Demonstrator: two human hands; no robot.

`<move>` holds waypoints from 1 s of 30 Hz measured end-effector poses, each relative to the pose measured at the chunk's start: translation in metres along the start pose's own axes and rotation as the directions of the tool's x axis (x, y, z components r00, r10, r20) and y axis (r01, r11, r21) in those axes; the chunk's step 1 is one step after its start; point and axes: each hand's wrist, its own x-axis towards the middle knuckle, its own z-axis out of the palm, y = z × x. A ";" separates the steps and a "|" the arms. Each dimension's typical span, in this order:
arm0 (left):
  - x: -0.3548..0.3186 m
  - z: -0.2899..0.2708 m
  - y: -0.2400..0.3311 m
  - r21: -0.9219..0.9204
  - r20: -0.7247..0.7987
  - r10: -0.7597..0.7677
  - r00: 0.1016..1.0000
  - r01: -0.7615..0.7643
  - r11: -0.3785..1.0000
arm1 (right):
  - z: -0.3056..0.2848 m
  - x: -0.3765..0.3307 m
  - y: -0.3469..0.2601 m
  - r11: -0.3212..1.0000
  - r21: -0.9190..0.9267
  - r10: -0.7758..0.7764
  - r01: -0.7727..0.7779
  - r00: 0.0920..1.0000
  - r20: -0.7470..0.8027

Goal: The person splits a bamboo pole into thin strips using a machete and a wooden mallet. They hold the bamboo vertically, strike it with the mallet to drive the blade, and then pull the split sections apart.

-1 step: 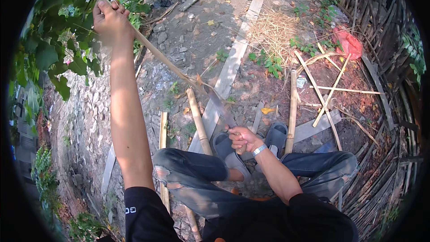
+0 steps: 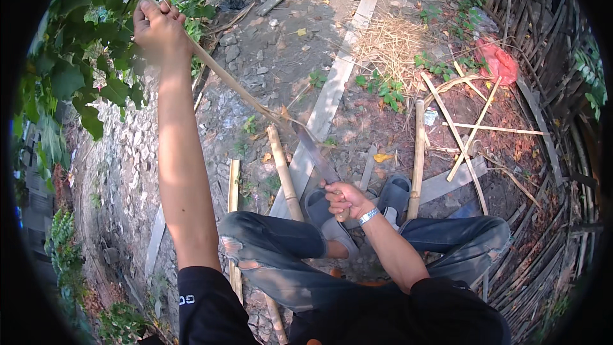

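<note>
My left hand (image 2: 159, 35) is stretched far forward to the upper left, its fingers closed around the top end of a long bamboo strip (image 2: 227, 78). The strip slants down to the right, and its lower end comes close to the tip of a machete (image 2: 313, 150). Whether blade and strip touch I cannot tell. Between my knees, my right hand (image 2: 348, 199) grips the machete's handle, with the blade pointing forward and a little left. A thin curled sliver (image 2: 285, 112) stands out by the strip's lower end.
Bamboo poles (image 2: 281, 169) (image 2: 417, 153) lie beside my feet. A grey plank (image 2: 332, 92) runs forward along the stony ground. Split bamboo strips (image 2: 469, 134) lie crossed on the right, near a red plastic bag (image 2: 497, 62) and a stick fence (image 2: 543, 38). Straw (image 2: 393, 41) is heaped ahead; leafy branches (image 2: 70, 57) hang left.
</note>
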 end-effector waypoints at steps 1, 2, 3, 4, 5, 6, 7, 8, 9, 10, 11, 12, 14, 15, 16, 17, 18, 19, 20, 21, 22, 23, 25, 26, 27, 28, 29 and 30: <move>-0.001 -0.006 0.002 -0.003 0.014 0.000 1.000 0.000 1.000 | 0.021 0.001 0.001 0.994 -0.112 -0.030 0.016 0.991 -0.129; -0.002 -0.012 0.004 -0.006 0.028 0.000 1.000 0.000 1.000 | 0.042 0.000 0.001 0.953 -0.303 -0.089 0.017 0.970 -0.226; -0.001 -0.016 0.007 0.002 0.012 0.010 1.000 -0.010 1.000 | 0.064 -0.005 -0.001 0.875 -0.484 -0.171 0.000 0.936 -0.309; -0.002 -0.016 0.008 0.002 -0.001 0.014 1.000 -0.014 1.000 | 0.075 -0.008 -0.002 0.766 -0.642 -0.273 -0.034 0.887 -0.372; -0.003 -0.016 0.008 0.003 -0.014 0.018 1.000 -0.018 1.000 | 0.073 -0.005 -0.002 0.484 -0.875 -0.506 -0.010 0.813 -0.289; -0.005 -0.009 0.014 0.028 -0.036 0.020 0.999 -0.019 0.999 | 0.077 -0.001 -0.005 0.130 -0.991 -0.687 -0.036 0.718 -0.116; -0.010 -0.001 0.017 0.053 -0.058 0.022 0.998 -0.019 0.998 | 0.081 0.002 -0.008 -0.232 -0.966 -0.778 -0.116 0.618 0.113; -0.014 0.007 0.021 0.078 -0.079 0.024 0.997 -0.018 0.997 | 0.085 0.005 -0.010 -0.219 -0.966 -0.778 -0.141 0.623 0.086; -0.016 0.007 0.023 0.075 -0.042 0.087 0.995 -0.084 0.994 | 0.112 0.007 -0.016 -0.217 -0.963 -0.768 -0.159 0.637 0.068; -0.020 0.013 0.023 0.055 -0.041 0.083 0.996 -0.081 0.995 | 0.132 0.006 -0.022 -0.209 -0.959 -0.761 -0.191 0.648 0.037; -0.025 0.021 0.026 0.040 -0.037 0.076 0.996 -0.074 0.996 | 0.147 0.007 -0.029 -0.209 -0.967 -0.744 -0.145 0.666 0.061; -0.029 0.028 0.030 0.026 -0.031 0.073 0.997 -0.072 0.997 | 0.163 0.009 -0.038 -0.208 -0.974 -0.727 -0.094 0.681 0.089; -0.033 0.045 0.031 0.062 -0.072 0.106 0.992 -0.102 0.993 | 0.171 0.013 -0.048 -0.203 -0.979 -0.731 -0.025 0.669 0.134; -0.036 0.049 0.030 0.076 -0.087 0.101 0.991 -0.094 0.993 | 0.166 0.018 -0.048 -0.194 -0.981 -0.743 -0.008 0.654 0.141; -0.037 0.051 0.030 0.088 -0.103 0.095 0.990 -0.086 0.992 | 0.162 0.021 -0.048 -0.185 -0.983 -0.754 0.008 0.639 0.148; -0.034 0.054 0.029 0.092 -0.116 0.090 0.989 -0.080 0.993 | 0.156 0.022 -0.049 0.024 -0.998 -0.697 0.063 0.716 0.028; -0.033 0.049 0.026 0.079 -0.092 0.087 0.992 -0.080 0.994 | 0.151 0.017 -0.050 0.237 -0.967 -0.603 0.089 0.794 -0.075; -0.030 0.044 0.023 0.066 -0.069 0.085 0.994 -0.081 0.995 | 0.147 0.013 -0.051 0.441 -0.893 -0.481 0.088 0.863 -0.153; -0.026 0.039 0.020 0.052 -0.045 0.083 0.995 -0.081 0.995 | 0.143 0.010 -0.052 0.556 -0.824 -0.414 0.112 0.897 -0.157; -0.026 0.037 0.019 0.048 -0.029 0.079 0.996 -0.077 0.996 | 0.145 0.003 -0.051 0.667 -0.735 -0.343 0.122 0.926 -0.158; -0.026 0.035 0.018 0.045 -0.012 0.075 0.997 -0.074 0.996 | 0.146 -0.001 -0.050 0.765 -0.633 -0.272 0.121 0.951 -0.147; -0.026 0.034 0.016 0.042 0.004 0.072 0.997 -0.072 0.997 | 0.142 0.001 -0.046 0.834 -0.537 -0.233 0.126 0.963 -0.136; -0.027 0.042 0.013 0.023 0.003 0.049 0.999 -0.049 0.999 | 0.131 0.008 -0.042 0.933 -0.333 -0.180 0.139 0.979 -0.095; -0.027 0.046 0.013 0.017 0.003 0.039 0.999 -0.040 0.999 | 0.120 0.015 -0.039 0.984 -0.102 -0.140 0.147 0.988 0.071; -0.027 0.049 0.013 0.017 -0.007 0.052 0.999 -0.051 0.999 | 0.115 0.022 -0.035 0.986 0.135 -0.131 0.101 0.961 0.243; -0.028 0.053 0.013 0.016 -0.017 0.064 0.998 -0.063 0.998 | 0.111 0.028 -0.033 0.936 0.352 -0.160 0.009 0.901 0.404; -0.028 0.056 0.013 0.015 -0.026 0.075 0.997 -0.075 0.997 | 0.105 0.032 -0.031 0.947 0.320 -0.145 0.032 0.930 0.338; -0.026 0.048 0.012 0.026 -0.027 0.075 0.997 -0.074 0.997 | 0.113 0.032 -0.029 0.959 0.280 -0.124 0.044 0.953 0.275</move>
